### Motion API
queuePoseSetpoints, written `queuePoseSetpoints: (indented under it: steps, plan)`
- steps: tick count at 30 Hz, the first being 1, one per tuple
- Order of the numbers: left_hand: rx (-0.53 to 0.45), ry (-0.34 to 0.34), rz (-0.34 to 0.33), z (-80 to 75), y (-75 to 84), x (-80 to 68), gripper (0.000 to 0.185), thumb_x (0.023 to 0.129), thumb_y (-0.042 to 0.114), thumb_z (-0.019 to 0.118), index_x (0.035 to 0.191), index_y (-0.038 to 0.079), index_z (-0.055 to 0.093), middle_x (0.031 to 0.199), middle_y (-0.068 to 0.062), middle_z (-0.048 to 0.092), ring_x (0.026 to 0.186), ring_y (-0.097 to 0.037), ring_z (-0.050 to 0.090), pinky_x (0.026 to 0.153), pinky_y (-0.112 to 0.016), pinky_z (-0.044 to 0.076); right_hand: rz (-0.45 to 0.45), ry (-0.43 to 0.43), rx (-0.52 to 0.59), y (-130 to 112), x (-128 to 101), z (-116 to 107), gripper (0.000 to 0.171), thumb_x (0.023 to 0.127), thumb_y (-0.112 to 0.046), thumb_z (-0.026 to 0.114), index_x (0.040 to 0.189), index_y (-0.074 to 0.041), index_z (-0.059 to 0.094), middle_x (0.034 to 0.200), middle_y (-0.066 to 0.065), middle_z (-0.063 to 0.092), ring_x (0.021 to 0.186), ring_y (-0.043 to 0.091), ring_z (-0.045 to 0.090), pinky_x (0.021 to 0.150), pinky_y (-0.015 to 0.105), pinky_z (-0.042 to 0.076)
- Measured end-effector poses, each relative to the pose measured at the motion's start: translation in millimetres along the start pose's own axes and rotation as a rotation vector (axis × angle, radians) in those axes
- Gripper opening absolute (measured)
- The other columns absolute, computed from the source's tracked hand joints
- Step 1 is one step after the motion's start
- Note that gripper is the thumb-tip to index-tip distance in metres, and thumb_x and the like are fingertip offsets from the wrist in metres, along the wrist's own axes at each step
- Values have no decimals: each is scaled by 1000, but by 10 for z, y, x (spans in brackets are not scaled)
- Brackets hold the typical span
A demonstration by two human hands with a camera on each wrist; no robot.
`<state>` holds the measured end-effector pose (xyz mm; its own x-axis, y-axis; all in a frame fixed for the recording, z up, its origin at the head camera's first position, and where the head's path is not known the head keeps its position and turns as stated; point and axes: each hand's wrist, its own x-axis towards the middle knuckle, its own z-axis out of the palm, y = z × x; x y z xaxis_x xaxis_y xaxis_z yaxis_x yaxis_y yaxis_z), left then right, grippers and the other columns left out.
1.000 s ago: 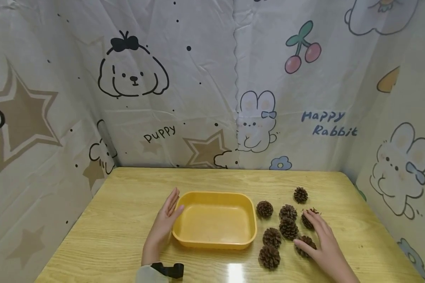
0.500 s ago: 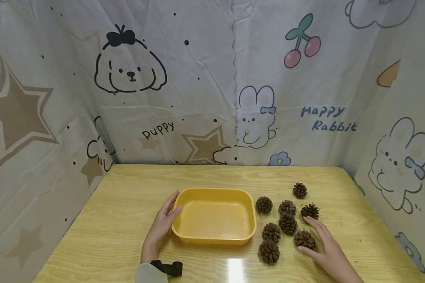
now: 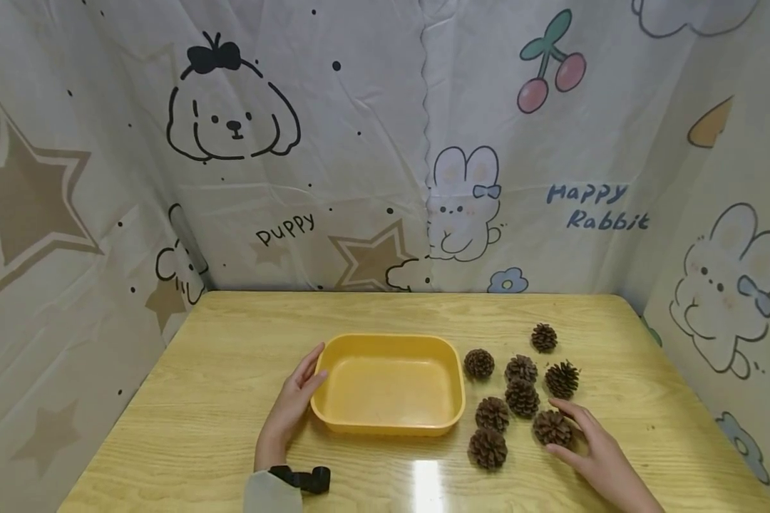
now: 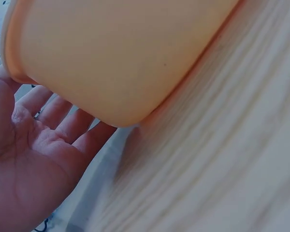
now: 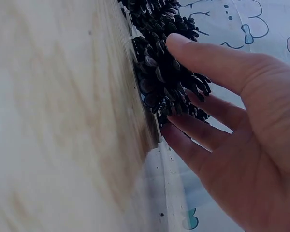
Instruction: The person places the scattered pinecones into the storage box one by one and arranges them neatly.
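A yellow plastic basin [image 3: 388, 429] stands on the wooden table. My left hand [image 3: 290, 405] holds its left side, thumb over the rim and fingers along the outer wall; the left wrist view shows that wall [image 4: 121, 58] against the fingers. To the right of the basin lie several brown pine cones. My right hand [image 3: 595, 447] reaches round the nearest right-hand pine cone [image 3: 550, 429], thumb on the near side and forefinger beyond it. In the right wrist view the thumb overlaps this pine cone [image 5: 164, 67], and the fingers are spread behind it.
Other pine cones stand close by: one [image 3: 488, 448] at the front, one [image 3: 562, 380] behind the right hand's cone, one [image 3: 544, 338] farthest back. A printed cloth [image 3: 359, 164] hangs behind the table [image 3: 231, 370] and at both sides.
My right hand has drawn back from the farther pine cone and lowered round the nearer one. My left hand stays at the basin's side. The head view has tilted up slightly.
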<state>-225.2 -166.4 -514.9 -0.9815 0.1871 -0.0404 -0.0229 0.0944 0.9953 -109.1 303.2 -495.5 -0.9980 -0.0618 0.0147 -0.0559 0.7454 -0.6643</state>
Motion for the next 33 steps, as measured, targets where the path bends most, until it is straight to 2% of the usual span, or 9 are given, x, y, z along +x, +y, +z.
queuePoseSetpoints:
  steps: [4, 12, 25, 33]
  plan:
    - [-41, -6, -9, -4, -6, -5, 56, 104, 19, 48, 155, 16, 28, 164, -7, 24, 150, -25, 25, 98, -4, 39, -2, -6, -5, 19, 0, 5, 72, 84, -27, 76, 144, -6, 43, 143, 24, 45, 128, 50, 44, 95, 60, 51]
    - [-68, -3, -20, -9, -18, -5, 57, 103, 23, 51, 155, 19, 29, 163, -5, 25, 149, -22, 27, 97, -3, 40, -57, 39, -52, 32, 10, 30, 63, 84, -23, 75, 140, -7, 49, 138, 20, 53, 123, 43, 52, 96, 55, 51]
    - [-52, 1, -20, -27, -60, 18, 56, 103, 23, 51, 155, 18, 29, 163, -5, 25, 150, -25, 26, 97, -4, 41, -12, 26, -39, 26, 0, 45, 59, 84, -23, 75, 137, -10, 52, 136, 20, 55, 122, 45, 54, 94, 59, 51]
    - [-51, 3, -4, -28, -83, 16, 56, 103, 24, 51, 155, 18, 30, 163, -7, 27, 148, -27, 28, 98, -8, 43, 24, 11, -30, 27, 0, 35, 60, 85, -31, 74, 138, -12, 52, 136, 20, 54, 122, 46, 54, 94, 60, 51]
